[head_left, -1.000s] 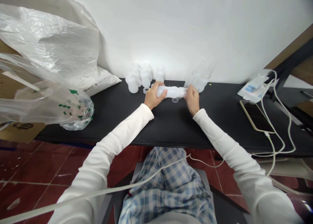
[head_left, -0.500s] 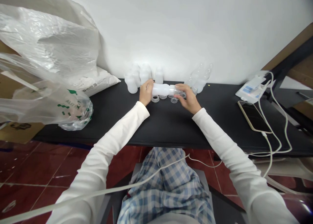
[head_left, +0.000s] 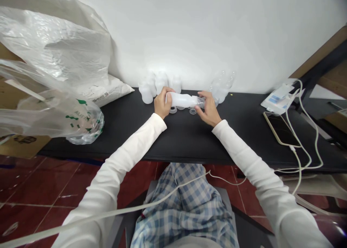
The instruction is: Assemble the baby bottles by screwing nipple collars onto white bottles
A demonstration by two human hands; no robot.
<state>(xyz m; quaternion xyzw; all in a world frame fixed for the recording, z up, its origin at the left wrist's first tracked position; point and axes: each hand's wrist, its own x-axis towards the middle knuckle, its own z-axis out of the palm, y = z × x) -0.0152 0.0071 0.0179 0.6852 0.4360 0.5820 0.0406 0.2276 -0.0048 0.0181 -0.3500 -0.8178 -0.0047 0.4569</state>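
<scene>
A white plastic bottle (head_left: 183,100) lies sideways in the air just above the black table (head_left: 187,139), held at both ends. My left hand (head_left: 162,103) is wrapped round its base. My right hand (head_left: 207,109) pinches the clear piece at its neck end. Small clear rings (head_left: 193,111) lie on the table right under the bottle. Several more white bottles (head_left: 148,92) stand against the wall behind my left hand, and clear bottles (head_left: 222,85) lean behind my right hand.
Big plastic bags (head_left: 54,78) fill the table's left end. A phone (head_left: 282,129) on a white cable (head_left: 306,147) and a white box (head_left: 279,98) lie at the right end. Another cable (head_left: 162,201) crosses my lap.
Both hands with the bottle shifted a little left and toward the wall; my right hand's fingers turned at the neck end. The rings under the bottle came into view.
</scene>
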